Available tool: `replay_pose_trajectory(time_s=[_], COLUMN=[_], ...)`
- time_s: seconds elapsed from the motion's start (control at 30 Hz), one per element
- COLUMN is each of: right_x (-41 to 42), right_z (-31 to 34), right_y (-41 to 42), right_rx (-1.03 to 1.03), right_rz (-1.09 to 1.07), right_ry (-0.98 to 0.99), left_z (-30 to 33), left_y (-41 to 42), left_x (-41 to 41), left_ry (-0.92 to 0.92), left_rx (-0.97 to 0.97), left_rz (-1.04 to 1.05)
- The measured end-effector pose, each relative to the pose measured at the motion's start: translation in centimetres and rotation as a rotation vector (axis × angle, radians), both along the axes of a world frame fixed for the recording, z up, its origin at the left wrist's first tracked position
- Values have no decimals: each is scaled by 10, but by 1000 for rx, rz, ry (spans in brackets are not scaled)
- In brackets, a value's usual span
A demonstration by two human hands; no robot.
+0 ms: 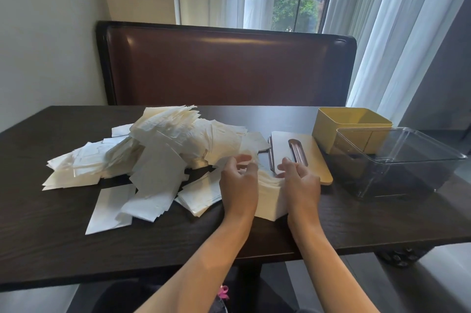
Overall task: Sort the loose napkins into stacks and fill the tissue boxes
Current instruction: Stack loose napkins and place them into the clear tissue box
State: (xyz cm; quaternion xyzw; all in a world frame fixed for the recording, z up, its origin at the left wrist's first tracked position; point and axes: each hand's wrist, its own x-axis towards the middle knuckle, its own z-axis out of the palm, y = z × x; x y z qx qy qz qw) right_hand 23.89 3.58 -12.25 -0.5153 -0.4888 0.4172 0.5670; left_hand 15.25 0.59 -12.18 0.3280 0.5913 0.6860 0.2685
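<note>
A big heap of loose white napkins [158, 149] sprawls across the left and middle of the dark wooden table [76, 249]. Just right of it, a squared stack of napkins [270, 193] sits between both hands. The left hand [238, 182] rests against the stack's left side, fingers loosely curled above it. The right hand [302, 182] presses the right side, fingers fairly straight, tips touching a flat lid with a slot [305, 152]. Further right stand a yellow tissue box [351, 126] and, just in front of it, a clear plastic box [397, 162], both open-topped.
</note>
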Motion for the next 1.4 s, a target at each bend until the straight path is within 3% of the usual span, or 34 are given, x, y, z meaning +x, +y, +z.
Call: replay_pose_trajectory(time_s=[0.27, 0.43, 0.5, 0.57, 0.7, 0.8, 0.97, 1.03, 1.2, 1.4], right_x=[4, 14, 17, 18, 17, 12, 5, 3, -1, 4], right_z=[8, 8, 9, 10, 5, 2, 4, 2, -1, -1], right_y=[4, 14, 15, 13, 4, -2, -7, -9, -11, -9], right_rx=[15, 14, -34, -86, -110, -133, -109, -109, -85, -119], right_rz=[-61, -90, -40, 43, 207, 200, 130, 115, 77, 64], right_ry=[111, 146, 148, 125, 6, -9, 142, 167, 147, 162], left_z=[5, -1, -5, -6, -2, 1, 7, 7, 5, 3], left_y=[-11, -24, -27, -26, -23, -23, -20, -14, -4, -3], left_x=[4, -1, -5, -10, -14, -8, 4, 4, 7, 3], left_ry=[-30, 260, 403, 432, 414, 381, -44, -119, -88, -104], left_rx=[54, 22, 0, 21, 54, 61, 47, 49, 49, 8], left_rz=[-171, -358, -326, -225, -104, -118, -148, -97, 24, -21])
